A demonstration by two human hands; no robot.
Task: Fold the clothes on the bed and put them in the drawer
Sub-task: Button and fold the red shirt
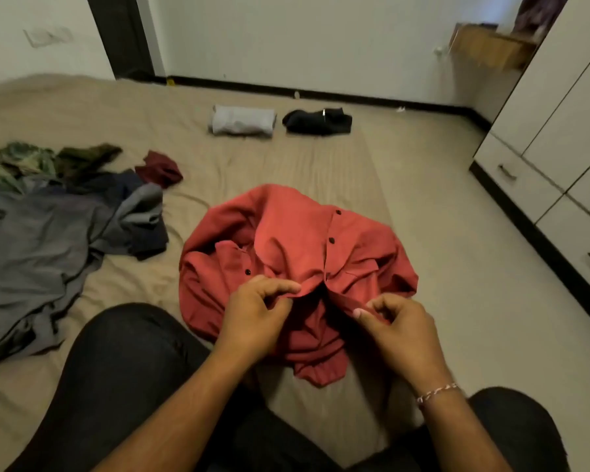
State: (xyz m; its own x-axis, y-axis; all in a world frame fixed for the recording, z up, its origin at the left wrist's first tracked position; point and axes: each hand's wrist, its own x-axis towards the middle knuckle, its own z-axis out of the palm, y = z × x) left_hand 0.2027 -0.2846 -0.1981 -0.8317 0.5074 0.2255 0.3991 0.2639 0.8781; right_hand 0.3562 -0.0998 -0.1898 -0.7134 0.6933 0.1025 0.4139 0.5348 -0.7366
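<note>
Pinching the two front edges of a red shirt (286, 240), the left hand (252, 318) and the right hand (399, 332) sit close together yet apart, each closed on its own fold of cloth between thumb and fingertips. The red shirt is soft, matte woven fabric, crumpled into a rounded, roughly heart-shaped heap, with small dark round buttons (331, 240) running along one front edge. Its button line, and so its long axis, runs from the person toward the far wall, the open front facing up; which end is the collar cannot be told. It lies on the tan, lightly creased bedsheet (338, 165), directly before the person's dark-trousered knees (123, 369).

Left of the red shirt, a loose pile of unfolded clothes (48, 226) spreads flat and wrinkled: grey cloth, navy cloth, a green patterned piece and a small maroon piece (159, 168) at its far edge. Beyond the red shirt, well apart from it, lie a folded pale grey garment (242, 120), rectangular with smooth sides, and just to its right a folded black garment (317, 121). Right of the red shirt, across a strip of floor, stands a white cabinet with drawers (521, 178) bearing dark bar handles. A thin braided thread bracelet (438, 391) circles the right wrist.
</note>
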